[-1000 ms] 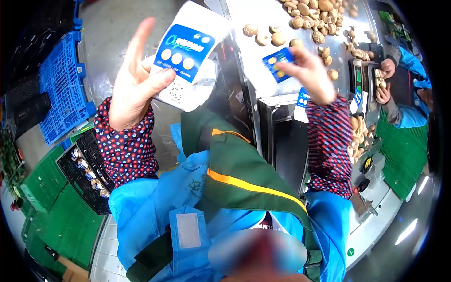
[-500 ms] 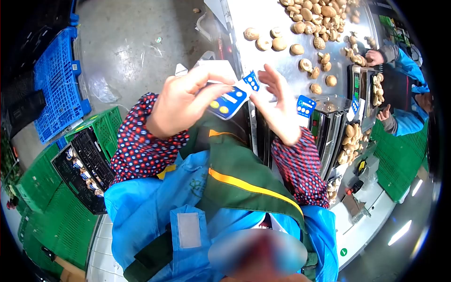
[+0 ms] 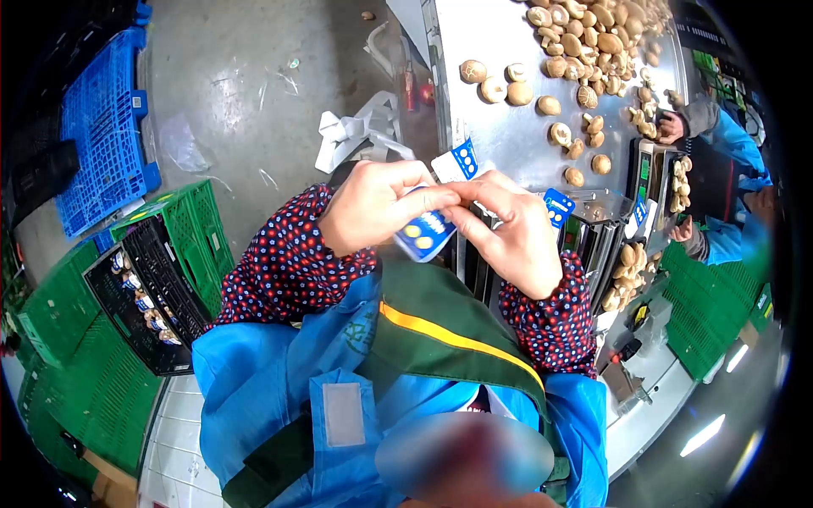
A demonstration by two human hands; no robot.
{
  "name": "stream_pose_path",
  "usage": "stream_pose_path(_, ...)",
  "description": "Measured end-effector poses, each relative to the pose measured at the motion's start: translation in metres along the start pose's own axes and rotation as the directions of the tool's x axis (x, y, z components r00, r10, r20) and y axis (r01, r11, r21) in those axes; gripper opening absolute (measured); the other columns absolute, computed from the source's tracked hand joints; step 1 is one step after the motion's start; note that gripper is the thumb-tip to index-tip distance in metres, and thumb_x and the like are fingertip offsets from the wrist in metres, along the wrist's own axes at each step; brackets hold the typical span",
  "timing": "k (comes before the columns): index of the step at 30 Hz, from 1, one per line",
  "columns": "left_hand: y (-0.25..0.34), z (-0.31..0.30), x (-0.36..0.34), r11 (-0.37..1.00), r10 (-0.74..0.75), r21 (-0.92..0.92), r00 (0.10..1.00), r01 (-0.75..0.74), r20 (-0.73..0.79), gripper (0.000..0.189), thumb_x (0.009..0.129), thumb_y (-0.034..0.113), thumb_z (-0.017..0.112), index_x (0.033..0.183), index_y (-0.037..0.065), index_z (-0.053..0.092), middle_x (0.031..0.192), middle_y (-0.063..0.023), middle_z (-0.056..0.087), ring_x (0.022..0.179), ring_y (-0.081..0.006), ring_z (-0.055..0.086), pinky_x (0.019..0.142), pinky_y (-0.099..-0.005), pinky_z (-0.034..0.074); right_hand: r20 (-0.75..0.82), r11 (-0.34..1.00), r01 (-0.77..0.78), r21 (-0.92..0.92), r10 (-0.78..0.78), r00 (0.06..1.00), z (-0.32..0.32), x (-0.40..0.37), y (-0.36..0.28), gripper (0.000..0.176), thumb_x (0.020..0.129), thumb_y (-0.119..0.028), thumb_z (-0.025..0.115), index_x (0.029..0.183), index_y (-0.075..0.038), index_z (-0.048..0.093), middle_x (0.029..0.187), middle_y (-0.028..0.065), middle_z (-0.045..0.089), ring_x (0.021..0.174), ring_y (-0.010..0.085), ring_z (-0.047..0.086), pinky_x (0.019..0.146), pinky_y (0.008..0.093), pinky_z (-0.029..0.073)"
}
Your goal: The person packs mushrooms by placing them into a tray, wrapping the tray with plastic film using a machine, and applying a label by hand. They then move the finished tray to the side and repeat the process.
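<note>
My left hand [image 3: 377, 207] pinches a blue label [image 3: 423, 235] with yellow round spots and white print, held in front of my apron. My right hand [image 3: 514, 233] has its thumb and fingertips pressed together at the label's upper right edge, touching my left fingertips. The fingers cover part of the label. Just beyond the hands, at the metal table's edge, is a white and blue label strip [image 3: 463, 157]. Another blue label [image 3: 556, 206] is to the right of my right hand, beside a black machine [image 3: 593, 237].
Loose brown mushrooms [image 3: 584, 42] lie on the metal table [image 3: 483, 118]. At right, a co-worker's hand [image 3: 671, 128] is near mushrooms and a scale [image 3: 645, 173]. Green crates [image 3: 182, 224], a black crate with packs [image 3: 140, 296] and a blue pallet [image 3: 102, 135] stand left. White paper [image 3: 360, 127] lies on the floor.
My right hand, open and apart before, has closed at the label's edge against my left fingertips. My left hand has moved slightly right and down with the label.
</note>
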State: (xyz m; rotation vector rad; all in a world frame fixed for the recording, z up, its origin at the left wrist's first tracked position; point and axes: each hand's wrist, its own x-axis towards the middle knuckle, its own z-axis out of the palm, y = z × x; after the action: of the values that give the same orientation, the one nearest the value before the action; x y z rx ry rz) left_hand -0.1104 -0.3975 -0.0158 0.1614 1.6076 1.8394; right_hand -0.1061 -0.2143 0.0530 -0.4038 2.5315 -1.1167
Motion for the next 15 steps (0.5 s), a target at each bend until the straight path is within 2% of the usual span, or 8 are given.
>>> stream_pose_path(2,-0.010,-0.003,0.004,0.992,-0.096,0.085,0.993,0.090,0.067,0.028,0.082,0.028,0.066,0.075,0.000,0.066,0.060,-0.0059,0.060,0.059,-0.0066,0.056,0.055,-0.0225,0.044,-0.052,0.989,0.079,-0.128,-0.086,0.995,-0.005,0.007,0.003,0.009,0.076,-0.007,0.064,0.085,-0.004,0.065,0.075,0.0108,0.060,0.072,0.0274,0.060,0.066,0.0344,0.047)
stream_pose_path(4,-0.034,-0.001,0.001,0.989,-0.048,0.146,0.991,0.029,0.126,0.031,0.082,0.030,0.066,0.073,0.000,0.065,0.064,-0.0064,0.062,0.059,-0.0081,0.057,0.055,-0.0230,0.044,-0.209,0.994,0.020,-0.112,-0.043,0.977,-0.014,0.021,0.014,0.010,0.075,-0.004,0.065,0.085,-0.004,0.064,0.076,0.0093,0.062,0.073,0.0211,0.061,0.071,0.0305,0.047)
stream_pose_path(6,-0.056,-0.007,0.002,0.999,-0.013,-0.036,0.998,0.015,0.065,0.021,0.082,0.020,0.066,0.078,0.000,0.064,0.071,-0.0059,0.064,0.065,-0.0080,0.059,0.060,-0.0217,0.046,-0.311,0.929,-0.136,0.344,0.250,0.917,-0.025,0.032,0.031,0.012,0.076,-0.004,0.065,0.088,-0.003,0.063,0.075,0.0065,0.062,0.074,0.0168,0.060,0.074,0.0291,0.047)
stream_pose_path(8,-0.047,-0.016,0.000,0.948,-0.077,-0.312,0.997,0.064,-0.030,0.012,0.083,0.011,0.064,0.082,-0.001,0.063,0.076,-0.0047,0.064,0.072,-0.0072,0.059,0.066,-0.0215,0.046,-0.147,0.934,-0.151,0.324,0.208,0.967,-0.025,0.032,0.024,0.027,0.075,-0.011,0.070,0.098,-0.001,0.058,0.082,0.0060,0.061,0.080,0.0151,0.059,0.076,0.0291,0.047)
stream_pose_path(10,-0.029,-0.020,0.014,0.973,-0.133,-0.209,0.975,0.095,-0.176,0.014,0.085,0.012,0.063,0.084,-0.002,0.061,0.077,-0.0040,0.064,0.072,-0.0058,0.058,0.064,-0.0203,0.046,0.082,0.984,-0.059,0.167,0.046,0.996,-0.005,0.031,0.007,0.037,0.074,-0.014,0.072,0.104,-0.001,0.055,0.084,0.0065,0.059,0.082,0.0159,0.058,0.076,0.0293,0.047)
stream_pose_path(11,-0.021,-0.020,0.017,0.981,-0.114,-0.173,0.980,0.086,-0.164,0.014,0.086,0.012,0.062,0.085,-0.002,0.061,0.078,-0.0036,0.064,0.072,-0.0054,0.057,0.063,-0.0199,0.046,0.161,0.963,-0.120,0.241,0.083,0.983,0.018,0.027,0.008,0.047,0.071,-0.016,0.074,0.109,-0.003,0.051,0.083,0.0052,0.057,0.083,0.0148,0.056,0.074,0.0298,0.046)
stream_pose_path(13,-0.021,-0.019,0.022,0.995,-0.051,-0.089,0.986,0.037,-0.160,0.012,0.088,0.009,0.059,0.089,-0.002,0.060,0.080,-0.0043,0.064,0.074,-0.0067,0.058,0.065,-0.0200,0.047,0.073,0.940,-0.189,0.283,0.176,0.982,0.038,0.023,0.021,0.042,0.073,-0.011,0.072,0.108,-0.003,0.051,0.079,0.0035,0.055,0.077,0.0120,0.055,0.067,0.0269,0.044)
stream_pose_path(15,-0.014,-0.024,0.012,0.941,0.065,-0.331,0.998,-0.065,-0.011,0.018,0.088,0.004,0.055,0.105,-0.004,0.054,0.095,-0.0077,0.062,0.090,-0.0115,0.058,0.081,-0.0242,0.047,-0.005,0.895,-0.215,0.390,0.236,0.972,0.038,0.016,0.028,0.032,0.076,-0.004,0.067,0.105,-0.002,0.053,0.080,0.0027,0.057,0.073,0.0090,0.054,0.066,0.0228,0.043)
